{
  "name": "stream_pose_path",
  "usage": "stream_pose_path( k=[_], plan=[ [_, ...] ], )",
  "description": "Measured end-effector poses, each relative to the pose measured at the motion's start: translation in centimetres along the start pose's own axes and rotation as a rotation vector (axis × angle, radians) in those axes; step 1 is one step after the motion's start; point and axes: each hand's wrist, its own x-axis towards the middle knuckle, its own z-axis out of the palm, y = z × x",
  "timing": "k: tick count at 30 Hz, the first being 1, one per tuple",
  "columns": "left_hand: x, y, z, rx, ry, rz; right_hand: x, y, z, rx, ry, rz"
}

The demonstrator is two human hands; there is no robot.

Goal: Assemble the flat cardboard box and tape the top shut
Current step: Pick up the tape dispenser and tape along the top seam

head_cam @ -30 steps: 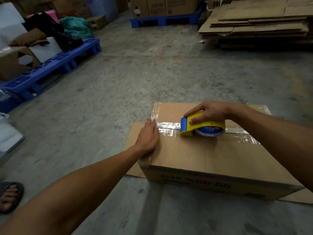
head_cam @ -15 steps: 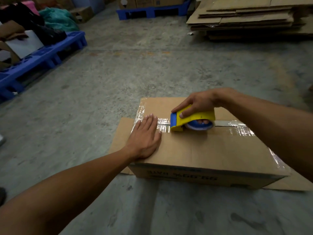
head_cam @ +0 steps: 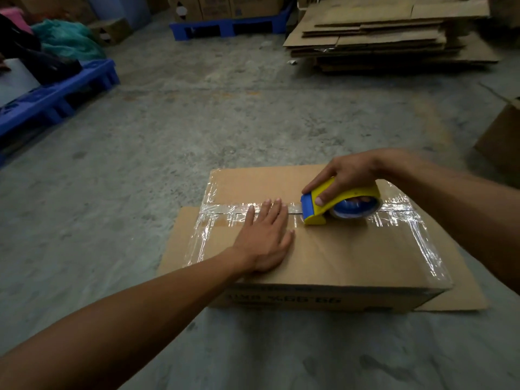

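concrete floor (head_cam: 168,142) | cardboard box (head_cam: 351,254) long axis left-right | left hand (head_cam: 264,237) flat | right hand (head_cam: 349,175) grip clamped on tape dispenser (head_cam: 337,204)

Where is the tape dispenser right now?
In the head view, the tape dispenser sits on the cardboard box top's centre seam, gripped by the right hand, just right of the flat left hand.

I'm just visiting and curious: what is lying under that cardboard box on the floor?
A flat cardboard sheet lies under the cardboard box, sticking out at the left and at the near right corner. The box hides its middle, so whether it is one piece cannot be told.
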Motion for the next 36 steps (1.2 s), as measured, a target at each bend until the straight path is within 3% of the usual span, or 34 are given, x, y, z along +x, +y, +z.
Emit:
stream_pose_path(
  k=[8,14,22,28,31,36],
  plan=[
    [0.2,-0.1,1.1,0.008,0.045,-0.026,0.2,0.0,0.3,0.130,-0.010,-0.008],
    [0.0,-0.3,1.2,0.015,0.057,-0.019,-0.3,1.1,0.2,0.359,-0.118,0.007],
    [-0.5,-1.0,0.5,0.039,0.037,-0.013,-4.8,8.2,0.0,0.352,-0.095,0.120],
    [2.5,5.2,-0.4,0.013,-0.016,0.040,-3.1,6.5,-0.8,0.167,-0.092,0.092],
    [3.9,9.7,1.1,-0.044,-0.034,0.007,-2.8,6.0,-1.2,0.189,-0.114,0.123],
    [3.9,10.0,2.3,-0.027,0.050,-0.011,-2.9,6.9,-1.2,0.262,-0.152,0.121]
  ],
)
